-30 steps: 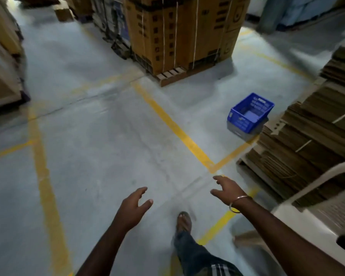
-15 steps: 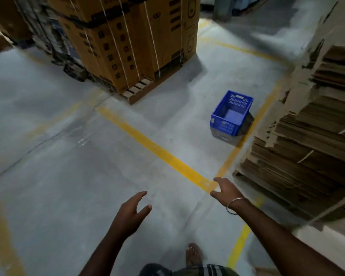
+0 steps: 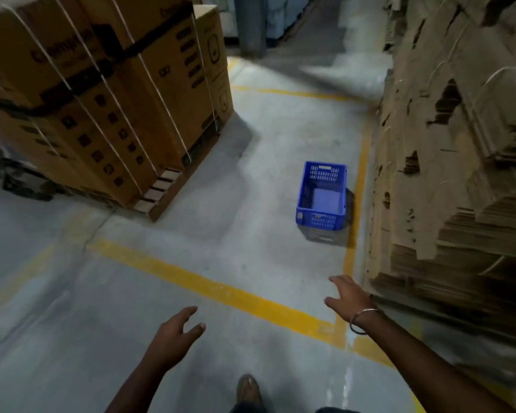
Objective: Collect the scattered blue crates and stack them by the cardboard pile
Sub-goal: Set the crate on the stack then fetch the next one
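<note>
Brown flat cardboard (image 3: 459, 162) is piled high on the right. Just beside it on the floor sits one blue crate (image 3: 322, 198), upright with nothing in it, its long side pointing away, with little holes in its walls. Both hands hold nothing: left hand (image 3: 173, 335) and right hand (image 3: 350, 299) reach forward, fingers spread loosely.

The blue crate (image 3: 322, 201) is perforated plastic. Beside it, the cardboard pile (image 3: 459, 174) is rough-edged corrugated sheet; the floor (image 3: 251, 293) is smooth concrete with a dull sheen. A thin metal bangle (image 3: 362, 320) circles one wrist.
</note>
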A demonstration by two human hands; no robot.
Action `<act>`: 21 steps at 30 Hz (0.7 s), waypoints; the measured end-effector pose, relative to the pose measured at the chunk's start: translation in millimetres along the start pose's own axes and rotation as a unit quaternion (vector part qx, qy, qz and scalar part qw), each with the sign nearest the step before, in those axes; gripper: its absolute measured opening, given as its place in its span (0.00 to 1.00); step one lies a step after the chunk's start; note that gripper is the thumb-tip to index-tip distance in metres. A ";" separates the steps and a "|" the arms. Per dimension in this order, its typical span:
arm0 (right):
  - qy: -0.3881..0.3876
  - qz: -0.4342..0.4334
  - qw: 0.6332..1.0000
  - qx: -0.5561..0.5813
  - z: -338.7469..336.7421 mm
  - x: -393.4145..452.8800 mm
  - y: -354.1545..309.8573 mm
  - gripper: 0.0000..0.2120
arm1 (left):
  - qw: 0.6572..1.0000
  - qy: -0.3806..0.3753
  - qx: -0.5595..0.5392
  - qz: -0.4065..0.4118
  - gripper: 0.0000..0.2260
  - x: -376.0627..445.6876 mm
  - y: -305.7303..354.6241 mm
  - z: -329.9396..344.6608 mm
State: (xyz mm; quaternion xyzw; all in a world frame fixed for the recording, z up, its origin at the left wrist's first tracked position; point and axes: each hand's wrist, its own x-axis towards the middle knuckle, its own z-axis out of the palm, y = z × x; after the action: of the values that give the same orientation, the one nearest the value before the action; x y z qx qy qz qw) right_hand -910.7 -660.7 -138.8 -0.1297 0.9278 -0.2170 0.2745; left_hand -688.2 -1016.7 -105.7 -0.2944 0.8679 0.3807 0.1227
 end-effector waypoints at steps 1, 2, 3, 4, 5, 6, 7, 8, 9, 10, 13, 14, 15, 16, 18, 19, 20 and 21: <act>0.008 0.009 1.000 0.007 -0.3 12.4 -12.4 0.31 | 1.000 -0.012 0.014 0.014 0.24 24.4 2.3 -18.6; 0.016 0.017 1.000 0.018 -1.5 24.4 -22.5 0.30 | 0.999 -0.022 0.027 0.027 0.24 49.3 5.4 -34.8; 0.020 0.025 0.999 0.027 -3.2 35.7 -31.2 0.30 | 0.998 -0.033 0.042 0.037 0.24 73.5 10.1 -48.3; 0.023 0.033 0.999 0.033 -4.7 45.2 -39.4 0.30 | 0.997 -0.043 0.054 0.046 0.24 94.1 17.5 -59.6; 0.028 0.041 0.998 0.039 -6.4 54.9 -45.8 0.30 | 0.996 -0.049 0.057 0.051 0.24 113.4 26.2 -68.7; 0.034 0.048 0.997 0.043 -8.4 65.3 -51.1 0.30 | 0.995 -0.055 0.056 0.055 0.24 133.0 34.3 -75.8; 0.038 0.056 0.997 0.048 -10.6 77.0 -55.4 0.30 | 0.995 -0.059 0.057 0.060 0.24 153.5 42.4 -81.5; 0.040 0.066 0.996 0.055 -13.3 90.3 -59.0 0.30 | 0.993 -0.065 0.063 0.069 0.23 175.3 50.4 -86.2; 0.042 0.076 0.994 0.061 -16.4 104.7 -61.4 0.30 | 0.991 -0.075 0.079 0.081 0.23 197.6 58.8 -90.9; 0.043 0.085 0.993 0.063 -20.2 120.0 -62.3 0.30 | 0.988 -0.084 0.095 0.091 0.24 220.8 66.7 -94.8; 0.056 0.098 0.991 0.075 -36.5 171.9 -63.7 0.31 | 0.983 -0.090 0.122 0.104 0.25 288.1 91.4 -105.6; 0.059 0.104 0.989 0.082 -43.8 191.3 -63.9 0.31 | 0.982 -0.090 0.125 0.106 0.25 310.3 99.6 -109.5; 0.058 0.114 0.988 0.089 -51.8 210.3 -63.8 0.32 | 0.981 -0.092 0.131 0.107 0.25 331.7 108.8 -113.3; 0.055 0.125 0.986 0.097 -60.3 227.0 -64.5 0.32 | 0.980 -0.096 0.137 0.109 0.25 350.8 118.9 -117.0; 0.057 0.143 0.981 0.114 -74.3 259.3 -69.9 0.33 | 0.977 -0.103 0.145 0.118 0.26 385.1 139.8 -124.3; 0.062 0.148 0.980 0.120 -81.0 277.5 -72.8 0.33 | 0.975 -0.105 0.152 0.127 0.26 403.5 151.4 -128.0; 0.064 0.154 0.978 0.128 -89.0 295.2 -76.0 0.32 | 0.973 -0.105 0.156 0.131 0.26 423.1 162.9 -131.6; 0.064 0.160 0.976 0.131 -97.6 312.6 -79.4 0.32 | 0.972 -0.106 0.159 0.133 0.25 443.9 175.0 -134.8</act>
State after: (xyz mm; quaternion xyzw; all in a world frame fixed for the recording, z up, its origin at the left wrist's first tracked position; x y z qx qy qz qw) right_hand -1211.2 -810.0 -169.0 0.0722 0.9156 -0.2981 0.2601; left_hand -1146.0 -1207.0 -105.2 -0.1108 0.9307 0.2798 0.2077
